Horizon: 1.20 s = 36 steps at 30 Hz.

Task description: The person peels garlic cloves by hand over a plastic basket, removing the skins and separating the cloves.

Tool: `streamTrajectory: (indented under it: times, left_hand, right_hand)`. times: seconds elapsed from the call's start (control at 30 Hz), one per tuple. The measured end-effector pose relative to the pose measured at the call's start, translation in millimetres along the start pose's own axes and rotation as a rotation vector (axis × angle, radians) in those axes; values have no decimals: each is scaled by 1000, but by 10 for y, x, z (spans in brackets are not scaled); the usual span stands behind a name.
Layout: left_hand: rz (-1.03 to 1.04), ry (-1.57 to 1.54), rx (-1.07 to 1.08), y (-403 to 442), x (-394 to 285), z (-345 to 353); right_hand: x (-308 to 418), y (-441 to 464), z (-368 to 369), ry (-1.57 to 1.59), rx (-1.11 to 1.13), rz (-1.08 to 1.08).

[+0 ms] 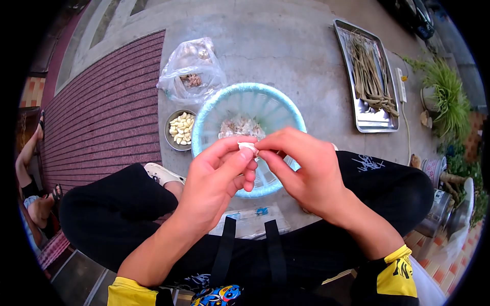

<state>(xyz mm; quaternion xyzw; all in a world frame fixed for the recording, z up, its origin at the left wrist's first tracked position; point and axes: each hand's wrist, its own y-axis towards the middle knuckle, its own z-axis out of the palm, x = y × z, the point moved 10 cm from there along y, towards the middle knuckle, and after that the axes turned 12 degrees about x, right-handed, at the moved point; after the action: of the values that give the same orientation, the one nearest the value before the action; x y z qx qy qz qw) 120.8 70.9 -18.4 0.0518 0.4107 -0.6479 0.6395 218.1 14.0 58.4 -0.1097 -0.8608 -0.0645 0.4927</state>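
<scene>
Between my two hands, above a light-blue plastic basket (210, 109), is a small whitish garlic clove (247, 146). My left hand (217, 173) is closed, with thumb and fingers pinching the clove. From the other side my right hand (306, 166) pinches at the clove's edge with thumb and forefinger. Papery garlic skins (240, 127) lie in the bottom of the basket. Left of it stands a metal bowl (168, 133) holding several peeled garlic cloves (181, 127). A clear plastic bag (176, 64) with what look like garlic bulbs lies behind the bowl.
A metal tray (375, 125) with dried stalks (367, 71) lies at the right. Beyond it are a white power strip (400, 85) and a potted plant (446, 92). A ribbed maroon mat (109, 109) covers the left floor. Another person's leg (26, 150) shows at the far left.
</scene>
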Motion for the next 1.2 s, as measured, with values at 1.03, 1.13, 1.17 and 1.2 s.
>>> streamTrajectory:
  times: [1.03, 1.13, 1.17, 1.2]
  left_hand:
    - [-196, -310, 49, -10, 284, 19]
    - [-209, -376, 143, -17, 308, 98]
    - [-218, -417, 132, -28, 331, 103]
    - [-228, -458, 121, -33, 355, 111]
  right_hand:
    - [-2, 1, 123, 92, 94, 28]
    - [43, -3, 146, -38, 47, -11]
    - [74, -11, 136, -93, 15, -37]
    - [68, -15, 135, -92, 14, -35]
